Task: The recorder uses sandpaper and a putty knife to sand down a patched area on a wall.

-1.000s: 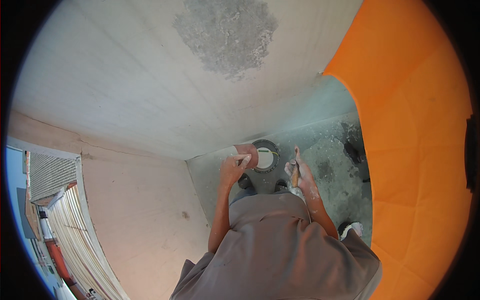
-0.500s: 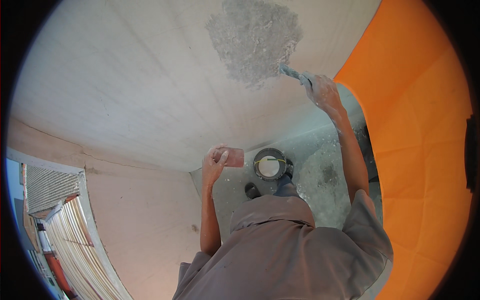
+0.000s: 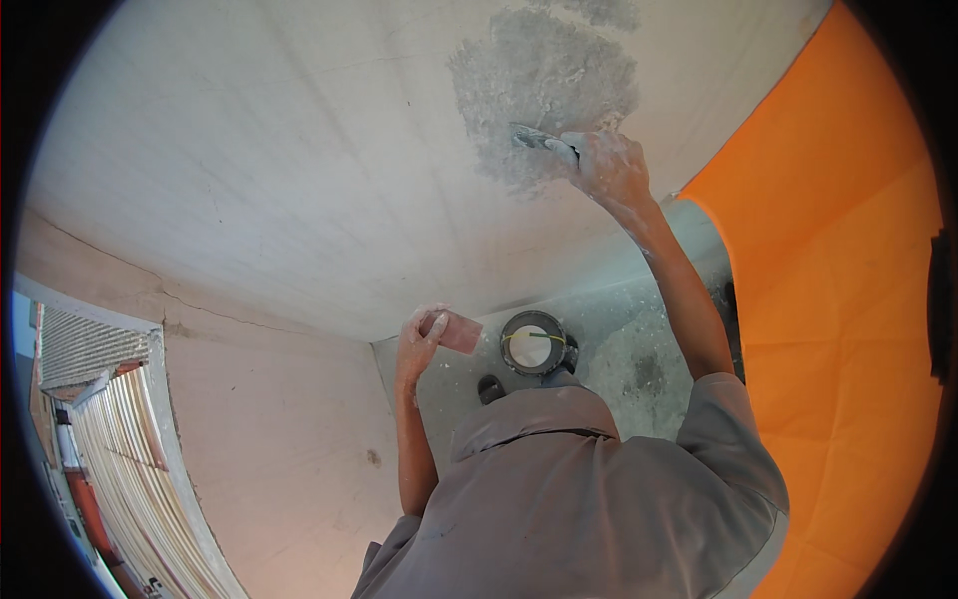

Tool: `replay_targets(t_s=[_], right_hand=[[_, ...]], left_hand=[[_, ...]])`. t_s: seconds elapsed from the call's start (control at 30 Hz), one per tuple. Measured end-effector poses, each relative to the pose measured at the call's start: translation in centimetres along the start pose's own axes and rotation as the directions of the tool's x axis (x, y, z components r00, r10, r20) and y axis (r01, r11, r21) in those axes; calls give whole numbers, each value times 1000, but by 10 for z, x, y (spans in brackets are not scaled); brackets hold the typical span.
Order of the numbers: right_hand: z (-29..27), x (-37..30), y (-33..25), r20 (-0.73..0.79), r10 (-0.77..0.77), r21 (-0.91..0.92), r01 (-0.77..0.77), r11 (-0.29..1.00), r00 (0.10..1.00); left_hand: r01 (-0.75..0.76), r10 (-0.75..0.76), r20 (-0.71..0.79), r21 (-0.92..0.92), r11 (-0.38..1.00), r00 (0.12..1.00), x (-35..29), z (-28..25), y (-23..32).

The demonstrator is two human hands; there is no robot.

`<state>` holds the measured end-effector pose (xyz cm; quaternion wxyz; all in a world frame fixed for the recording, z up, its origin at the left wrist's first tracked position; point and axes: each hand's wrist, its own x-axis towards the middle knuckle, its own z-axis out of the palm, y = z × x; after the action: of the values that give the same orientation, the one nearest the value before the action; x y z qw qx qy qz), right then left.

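Observation:
My right hand [image 3: 611, 168], dusted with white, is closed around the handle of a putty knife [image 3: 532, 136]. The blade is over the lower part of a rough grey patch [image 3: 544, 75] on the pale wall [image 3: 299, 150]. Lower and to the left, my left hand [image 3: 417, 341] grips a flat, reddish-brown rectangular plate [image 3: 461, 333] by one end, apart from the wall. Its exact kind cannot be made out.
A round black bucket [image 3: 508, 361] with whitish contents and a yellow-green strip across it stands by my feet on the stained grey floor [image 3: 644, 329]. An orange sheet [image 3: 828, 270] hangs along the right. At lower left is a window opening [image 3: 125, 429]; a crack [image 3: 100, 250] runs nearby.
My right hand and the putty knife have moved left from the grey patch's lower right edge onto the patch. The plate in my left hand has tilted slightly. The view has shifted a little.

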<state>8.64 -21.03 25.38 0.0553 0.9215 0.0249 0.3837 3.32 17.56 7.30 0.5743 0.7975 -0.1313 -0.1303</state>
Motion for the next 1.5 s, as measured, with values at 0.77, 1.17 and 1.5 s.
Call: replay_targets(t_s=[0.77,1.17,1.5], right_hand=[[-69,53,-57,347,368,182,-447,876,863],[-103,18,-43,693,325,348,-693,631,644],[-50,-97,-113,739,138,665,-747,2,659]], left_hand=[[-257,226,-198,-146,955,954,59,-30,125],[100,1,125,-795,598,992,58,3,119],[-123,-65,-197,-804,582,978,58,57,125]])
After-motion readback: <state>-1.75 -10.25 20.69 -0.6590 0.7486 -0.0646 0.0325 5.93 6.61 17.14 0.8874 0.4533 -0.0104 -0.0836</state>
